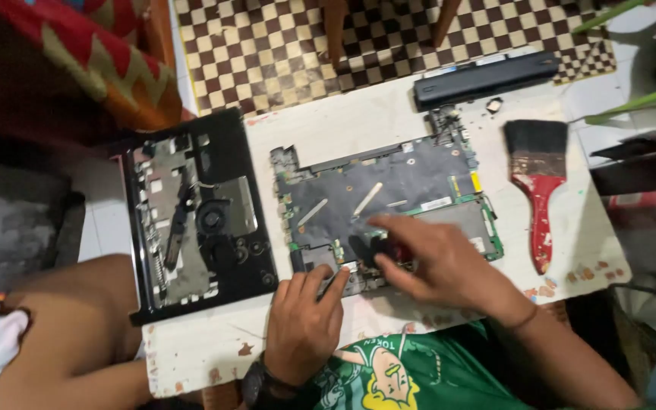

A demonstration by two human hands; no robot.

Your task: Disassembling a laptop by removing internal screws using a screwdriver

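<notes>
A laptop motherboard [389,190] lies on a white board [328,129], covered mostly by a dark sheet with green edges showing. My left hand [305,323] rests at the motherboard's near edge, fingers curled and pressing on it. My right hand [438,262] lies over the near middle of the motherboard, fingers pinched around a small dark tool with a red part [389,249]; the tool's tip is hidden. To the left sits the black laptop bottom case [195,212] with a fan and metal plates.
A red-handled paintbrush [538,178] lies right of the motherboard. A long black battery [484,76] sits at the board's far edge, a small screw-like part [493,105] beside it. Beyond are a checkered floor, chair legs and a patterned cloth at the far left.
</notes>
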